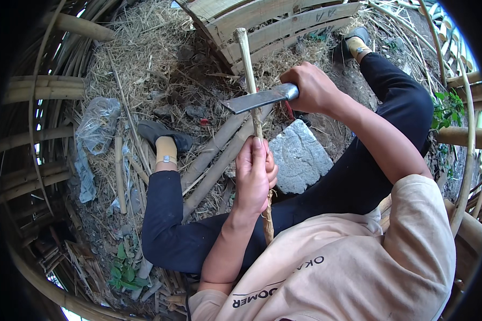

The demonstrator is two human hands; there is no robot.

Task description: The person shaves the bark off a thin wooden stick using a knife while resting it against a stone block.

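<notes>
My left hand (255,174) is wrapped around a thin wooden stick (247,61), thumb lying along it. The stick stands at a slant, its top end pointing away from me and its lower end near my lap. In my right hand (311,88) is a broad-bladed knife (260,100), gripped by the handle, most of which the fingers hide. Its flat metal blade crosses the stick above my left hand, pointing left. Whether the edge touches the stick I cannot tell. A bit of red shows behind the stick, below the blade.
A grey stone block (300,156) sits between my legs, beside two bamboo poles (214,147). Ahead stands a wooden slatted crate (284,32). Dry straw (139,48) covers the ground. A clear plastic bag (97,117) lies at left, near a bamboo fence (43,88). Green leaves (126,270) grow lower left.
</notes>
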